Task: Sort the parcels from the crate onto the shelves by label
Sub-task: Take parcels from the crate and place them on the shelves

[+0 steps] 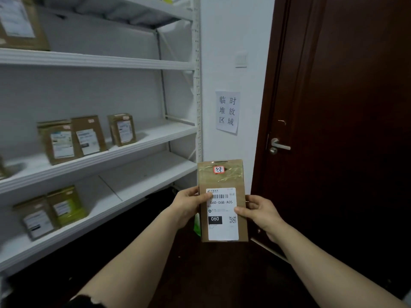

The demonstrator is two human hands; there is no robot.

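Close in: both hands up front, holding one flat brown cardboard parcel [222, 181] upright, face to the camera. L hand [186, 206] grips the left edge, thumb laid over the barcode end of the white shipping label [223, 230], fingers tucked behind, out of sight. R hand [261, 213] clamps the right edge, thumb on the label's side, fingers curled round the back. So the parcel's in the air, between shelving and door, not on any shelf yet. Crate: not in view.

Top of the parcel, under tape: a small red-bordered handwritten sticker [219, 170], reads approx 3-2-3. Printed label says 060-06B-A05, w/ a big 060 below. Looks like the read-the-label step.

Doing it well, imo: go by that red sticker, prob. the sorting key, and match it to a shelf spot before moving. L thumb hides part of the barcode; slide it off if needed. Two-hand hold suits reading; go one-handed only when reaching in.

Further out, left: white metal shelving [100, 161]. Low-tier parcels [35, 216], two; mid-tier parcels [89, 135], three, all standing, labels out, tags too blurred to read. Stand this one likewise. Beyond: paper notice [227, 112] on the wall, dark wooden door [333, 107] at R.
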